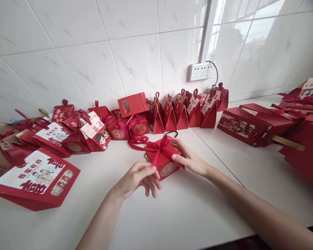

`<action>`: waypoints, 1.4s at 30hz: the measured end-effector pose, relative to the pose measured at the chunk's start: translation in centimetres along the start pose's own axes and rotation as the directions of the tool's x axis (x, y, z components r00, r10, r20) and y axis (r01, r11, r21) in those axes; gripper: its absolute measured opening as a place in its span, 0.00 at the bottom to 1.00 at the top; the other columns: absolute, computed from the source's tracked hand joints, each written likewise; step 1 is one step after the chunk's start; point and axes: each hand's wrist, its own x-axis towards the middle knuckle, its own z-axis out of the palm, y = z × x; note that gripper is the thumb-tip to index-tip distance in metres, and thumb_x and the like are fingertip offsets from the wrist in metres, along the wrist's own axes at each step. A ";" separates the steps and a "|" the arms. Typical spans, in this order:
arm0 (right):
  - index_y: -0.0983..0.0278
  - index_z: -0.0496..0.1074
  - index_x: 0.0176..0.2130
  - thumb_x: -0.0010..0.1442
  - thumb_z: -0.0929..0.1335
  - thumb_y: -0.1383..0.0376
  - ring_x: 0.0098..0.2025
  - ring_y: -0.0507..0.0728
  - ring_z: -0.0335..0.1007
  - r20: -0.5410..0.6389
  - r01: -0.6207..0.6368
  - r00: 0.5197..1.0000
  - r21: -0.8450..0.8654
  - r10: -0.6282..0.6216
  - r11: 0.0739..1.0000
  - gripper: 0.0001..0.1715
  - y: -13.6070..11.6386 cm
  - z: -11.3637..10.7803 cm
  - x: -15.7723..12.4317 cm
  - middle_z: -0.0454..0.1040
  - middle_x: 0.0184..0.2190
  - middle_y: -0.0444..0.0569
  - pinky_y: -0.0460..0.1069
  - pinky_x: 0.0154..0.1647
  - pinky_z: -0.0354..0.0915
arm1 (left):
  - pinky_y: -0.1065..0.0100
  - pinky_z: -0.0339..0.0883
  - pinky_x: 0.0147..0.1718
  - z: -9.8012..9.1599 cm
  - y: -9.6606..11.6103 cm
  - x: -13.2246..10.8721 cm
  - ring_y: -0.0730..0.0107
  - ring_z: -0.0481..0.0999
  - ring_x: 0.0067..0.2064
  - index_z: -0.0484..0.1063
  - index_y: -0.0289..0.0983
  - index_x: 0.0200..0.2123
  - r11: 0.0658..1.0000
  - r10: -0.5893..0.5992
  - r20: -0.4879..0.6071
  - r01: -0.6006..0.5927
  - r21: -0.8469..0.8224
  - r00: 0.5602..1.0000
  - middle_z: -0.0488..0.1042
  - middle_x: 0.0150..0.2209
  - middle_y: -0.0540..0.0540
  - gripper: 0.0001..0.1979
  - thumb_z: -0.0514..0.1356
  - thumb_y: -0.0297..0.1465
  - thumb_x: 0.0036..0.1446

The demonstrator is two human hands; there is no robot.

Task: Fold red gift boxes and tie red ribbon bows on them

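A small red gift box [163, 163] with a gold round emblem on its front stands on the white table, directly before me. A red satin ribbon [161, 150] is tied in a bow on its top. My left hand [141, 177] pinches one tail of the ribbon between thumb and forefinger at the box's front left, its other fingers loosely curled. My right hand [190, 158] holds the box at its right side, the thumb near the ribbon and the fingers around the far edge. The box's back right is partly hidden by that hand.
Several triangular red boxes [181, 114] with loops line the tiled wall. More red boxes [75, 140] crowd the left, with a large printed one [39, 177] nearer me. On the right lie more red cartons [242, 125]. A power strip [202, 71] is on the wall.
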 end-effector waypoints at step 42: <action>0.63 0.68 0.32 0.66 0.60 0.62 0.18 0.48 0.62 0.195 0.321 0.944 -0.379 -0.265 0.868 0.14 -0.4 4.2 -2.0 0.74 0.20 0.45 0.43 0.20 0.59 | 0.69 0.73 0.33 -0.5 -0.7 -0.2 0.60 0.81 0.40 0.79 0.34 0.36 0.979 -0.083 0.069 0.068 0.195 0.994 0.81 0.40 0.38 0.22 0.61 0.48 0.53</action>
